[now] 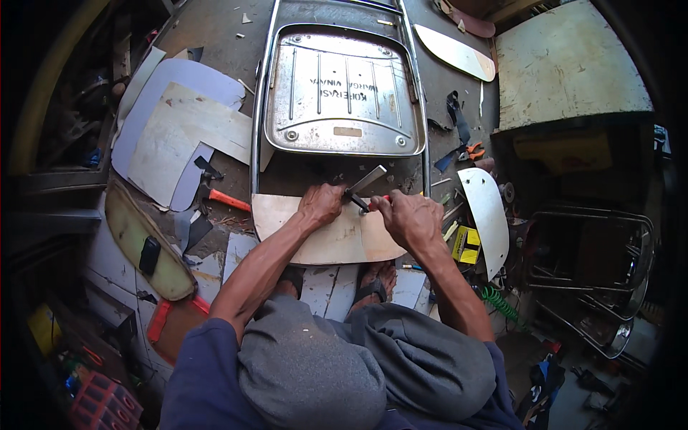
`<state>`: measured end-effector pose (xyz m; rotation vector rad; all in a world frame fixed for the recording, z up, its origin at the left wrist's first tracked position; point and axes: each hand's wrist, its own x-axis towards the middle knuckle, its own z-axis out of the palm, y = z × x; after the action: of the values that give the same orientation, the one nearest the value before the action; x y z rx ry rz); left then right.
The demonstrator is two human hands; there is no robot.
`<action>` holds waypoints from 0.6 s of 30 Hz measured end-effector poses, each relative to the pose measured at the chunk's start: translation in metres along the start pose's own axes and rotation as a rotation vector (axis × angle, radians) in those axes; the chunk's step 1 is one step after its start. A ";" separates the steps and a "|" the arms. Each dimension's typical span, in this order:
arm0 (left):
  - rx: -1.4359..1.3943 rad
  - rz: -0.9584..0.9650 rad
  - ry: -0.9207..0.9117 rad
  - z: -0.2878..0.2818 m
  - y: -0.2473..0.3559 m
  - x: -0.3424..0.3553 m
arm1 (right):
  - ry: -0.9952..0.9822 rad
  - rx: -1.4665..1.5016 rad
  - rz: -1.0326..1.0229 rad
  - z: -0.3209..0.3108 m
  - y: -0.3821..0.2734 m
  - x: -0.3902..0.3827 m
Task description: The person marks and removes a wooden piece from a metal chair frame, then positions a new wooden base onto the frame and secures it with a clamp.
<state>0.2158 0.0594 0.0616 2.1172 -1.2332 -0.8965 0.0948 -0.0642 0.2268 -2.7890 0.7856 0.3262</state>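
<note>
A chair with a chromed tube frame (pixel 256 136) and a bare metal seat pan (pixel 344 132) lies in front of me. Across its near end is a pale plywood panel (pixel 315 244). My left hand (pixel 322 204) is closed on the panel's far edge, at the end of a metal tool with a flat pale bar (pixel 369 179) and a dark part. Most of its grip is hidden. Just right of it, my right hand (pixel 416 218) is closed around a red-handled tool (pixel 380 203), whose tip meets the dark part above the panel. The red tool's exact kind is covered by my fingers.
On the left lie cut plywood sheets (pixel 161 140), a hammer with an orange handle (pixel 228 199) and an olive pad (pixel 136 244) bearing a black phone-like object. Rightward are orange-handled pliers (pixel 474 151), a yellow box (pixel 466 245), curved white boards (pixel 487 215) and stacked chair frames (pixel 588 211).
</note>
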 end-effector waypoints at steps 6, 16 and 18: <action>0.008 0.016 0.011 0.004 -0.002 0.001 | -0.080 -0.104 0.056 -0.002 -0.006 0.004; 0.034 0.019 -0.076 0.003 -0.004 0.004 | -0.130 0.026 0.067 -0.004 -0.001 0.000; 0.097 0.060 -0.026 0.000 -0.013 0.000 | -0.182 0.024 0.080 -0.006 -0.003 0.001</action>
<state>0.2228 0.0653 0.0517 2.1378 -1.3715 -0.8564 0.0982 -0.0641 0.2326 -2.6633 0.8517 0.5725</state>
